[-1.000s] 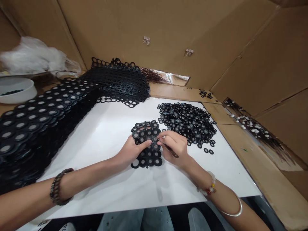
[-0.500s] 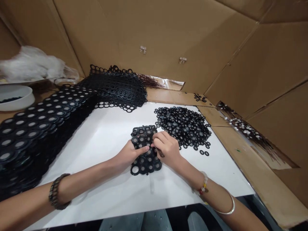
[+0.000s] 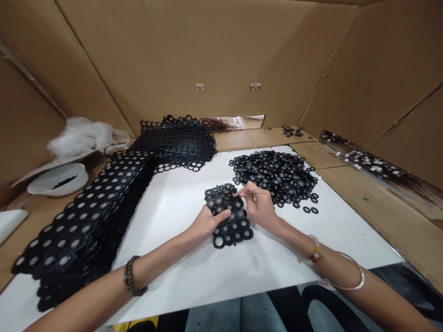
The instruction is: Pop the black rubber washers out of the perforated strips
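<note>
A small panel of joined black rings (image 3: 226,226) with pale centres is held just over the white board. My left hand (image 3: 207,220) grips its left side, the thumb lying across the front and the other fingers hidden behind. At the panel's upper right, my right hand (image 3: 259,205) is closed in a pinch. Between its fingertips is a thin stick-like tool (image 3: 239,192), its tip against the rings; its exact kind is too small to make out. A heap of loose black rings (image 3: 277,177) lies just beyond my right hand.
Long stacked panels of black rings (image 3: 90,203) fill the left side, with more ring mesh (image 3: 180,143) behind. A white bowl (image 3: 78,177) and a plastic bag (image 3: 86,138) stand at far left. Cardboard walls (image 3: 221,55) enclose the white board (image 3: 166,286); white-tipped twigs (image 3: 374,161) lie at right.
The view has shifted, showing more of the left side. My right fingers have moved up to the panel's upper right edge from its middle right. My left hand keeps its grip.
</note>
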Available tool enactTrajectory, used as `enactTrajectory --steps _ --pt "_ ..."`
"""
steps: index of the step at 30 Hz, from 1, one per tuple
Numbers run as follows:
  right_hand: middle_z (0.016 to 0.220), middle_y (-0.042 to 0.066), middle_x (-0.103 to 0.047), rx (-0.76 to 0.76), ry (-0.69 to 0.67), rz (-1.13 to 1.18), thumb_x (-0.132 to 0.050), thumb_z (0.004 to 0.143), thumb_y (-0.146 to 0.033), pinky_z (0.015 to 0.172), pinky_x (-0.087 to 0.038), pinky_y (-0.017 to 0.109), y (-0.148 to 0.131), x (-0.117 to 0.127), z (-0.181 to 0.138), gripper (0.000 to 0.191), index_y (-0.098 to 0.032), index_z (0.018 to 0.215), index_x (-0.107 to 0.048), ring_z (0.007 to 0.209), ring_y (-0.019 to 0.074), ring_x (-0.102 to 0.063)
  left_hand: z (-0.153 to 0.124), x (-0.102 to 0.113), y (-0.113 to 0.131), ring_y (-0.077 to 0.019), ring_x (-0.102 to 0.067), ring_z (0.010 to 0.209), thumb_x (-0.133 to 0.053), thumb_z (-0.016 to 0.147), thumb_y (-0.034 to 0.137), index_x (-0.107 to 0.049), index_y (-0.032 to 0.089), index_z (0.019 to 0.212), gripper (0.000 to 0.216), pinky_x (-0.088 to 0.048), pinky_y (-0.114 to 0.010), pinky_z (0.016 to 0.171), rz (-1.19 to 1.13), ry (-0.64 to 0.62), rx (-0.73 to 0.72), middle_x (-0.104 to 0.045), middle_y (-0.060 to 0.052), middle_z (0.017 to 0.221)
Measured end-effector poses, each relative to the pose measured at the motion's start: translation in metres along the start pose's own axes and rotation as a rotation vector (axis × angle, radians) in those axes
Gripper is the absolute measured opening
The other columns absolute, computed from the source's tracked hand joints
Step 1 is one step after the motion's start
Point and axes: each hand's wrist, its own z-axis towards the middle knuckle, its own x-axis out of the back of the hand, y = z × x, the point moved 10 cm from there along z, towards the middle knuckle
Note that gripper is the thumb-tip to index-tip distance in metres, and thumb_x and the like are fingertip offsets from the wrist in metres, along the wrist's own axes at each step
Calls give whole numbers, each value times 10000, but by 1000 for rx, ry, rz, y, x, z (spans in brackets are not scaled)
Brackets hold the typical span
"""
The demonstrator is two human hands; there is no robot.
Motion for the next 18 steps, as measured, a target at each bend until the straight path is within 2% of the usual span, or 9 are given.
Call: enactTrajectory --steps 3,6,8,10,12,14,15,16,18 --pt "612 -1 -599 -64 66 32 -420 877 -160 453 -460 263 10 11 9 186 -234 720 -485 547 162 -606 -4 -1 1 -277 -601 1011 -672 744 349 -592 138 1007 346 -464 -408 897 70 13 26 -668 -107 1065" --pt "588 -6 -591 -70 26 77 -467 882 -224 413 -433 240 10 13 15 210 -217 673 -495 518 153 -592 -5 2 1 -275 -607 996 -690 722 376 -585 148 1006 378 -472 -396 874 109 50 47 -666 -109 1068" --pt "655 4 -618 -56 16 93 -479 887 -251 488 -468 241 5 17 20 211 -195 693 -544 591 151 -609 -6 1 7 -268 -602 1000 -692 713 413 -585 159 1016 410 -466 -382 874 148 -14 26 -664 -104 1071" --pt "739 14 -629 -28 30 91 -473 898 -256 603 -488 254 -4 25 29 199 -177 747 -576 684 148 -613 -11 -1 17 -258 -612 953 -700 686 461 -595 154 972 432 -467 -357 845 239 -149 1 -681 -92 991" --pt "746 7 -610 33 16 68 -487 896 -255 645 -470 254 -22 33 45 190 -169 753 -579 696 137 -591 -21 2 25 -231 -632 778 -719 632 501 -593 146 885 453 -485 -317 706 412 -287 49 -684 -58 804" --pt "661 -20 -565 101 -28 76 -508 888 -262 585 -439 231 -48 39 66 201 -170 721 -570 615 117 -554 -33 19 31 -189 -588 557 -695 663 477 -594 151 880 404 -442 -281 536 693 -317 191 -625 -2 593" --pt "578 -44 -521 128 -59 119 -514 888 -274 529 -416 214 -62 41 78 205 -172 719 -570 541 103 -522 -37 28 44 -177 -571 527 -662 704 456 -603 161 908 364 -426 -276 529 856 -266 192 -614 8 577" --pt "538 -60 -492 133 -61 203 -486 906 -285 488 -399 199 -76 45 89 218 -173 738 -568 485 87 -494 -39 33 59 -171 -552 494 -636 721 463 -620 165 852 326 -411 -280 518 1013 -219 165 -617 2 583" --pt "512 -74 -472 191 -42 330 -403 947 -314 466 -410 186 -108 53 104 249 -173 846 -581 443 75 -484 -41 24 87 -179 -556 533 -523 801 505 -624 200 916 341 -414 -297 560 1094 -149 55 -641 -16 640"
